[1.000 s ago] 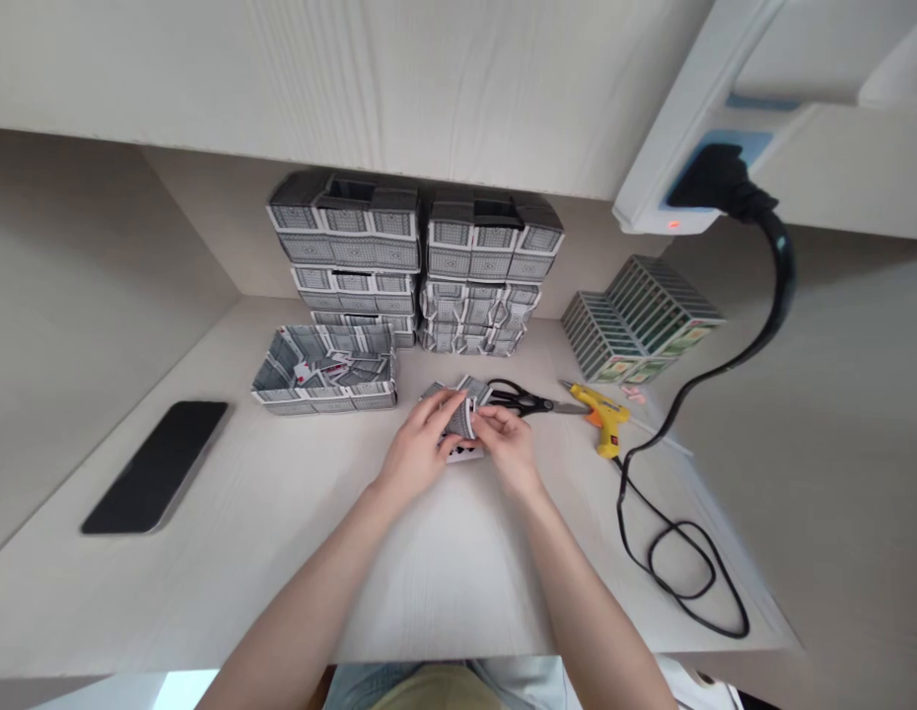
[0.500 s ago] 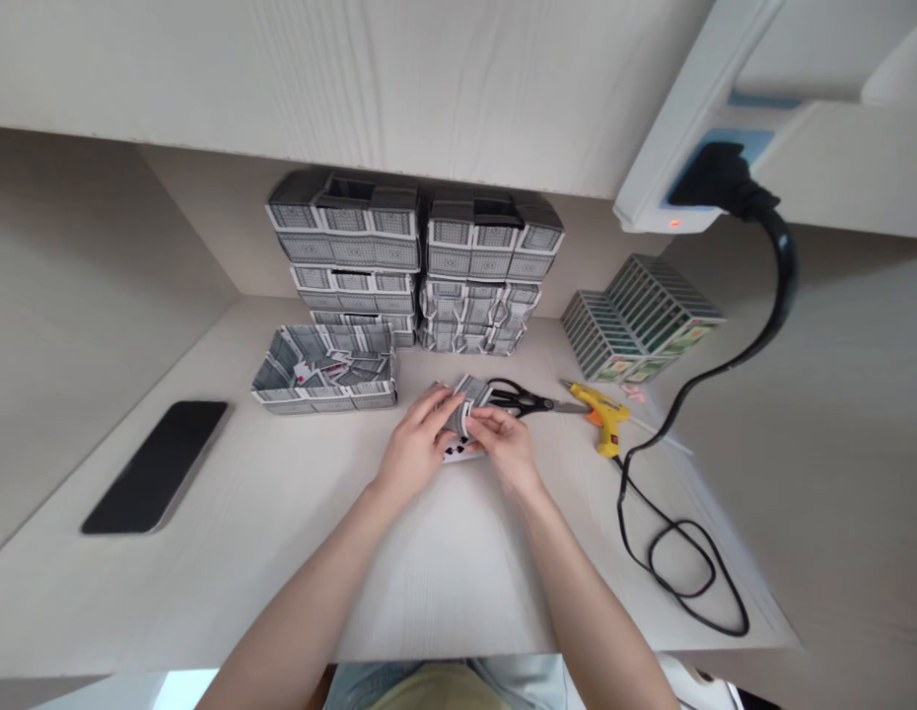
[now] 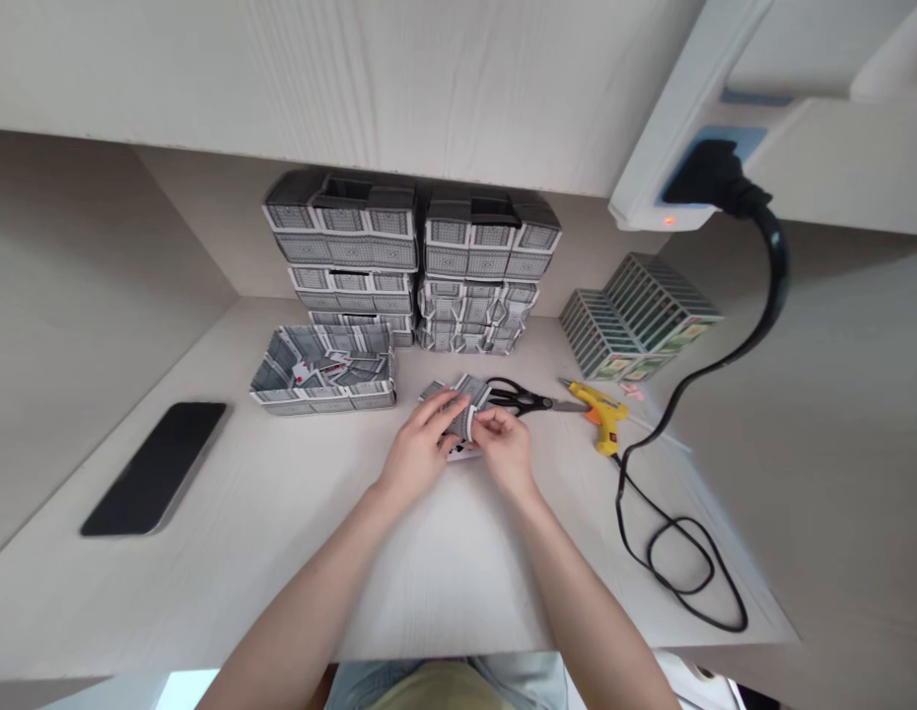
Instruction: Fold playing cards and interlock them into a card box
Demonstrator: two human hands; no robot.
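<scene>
My left hand and my right hand meet at the middle of the desk. Between them is a grey-backed playing card; the left fingers grip its left side and the right fingertips pinch its right edge. Under and behind it lie more playing cards, one showing black pips near the left thumb. My fingers hide much of this card. Just beyond the right hand lie black-handled scissors, with a yellow glue gun to their right.
At left stand an open box made of cards with small card pieces inside and a black phone. Stacked card-made boxes line the back. Green-and-white card packs and a looping black cable are on the right; a power strip hangs above.
My right fingertips have shifted slightly along the card's edge, and the card has tilted a little. The left hand stays nearly in place. The camera view has shifted slightly.
</scene>
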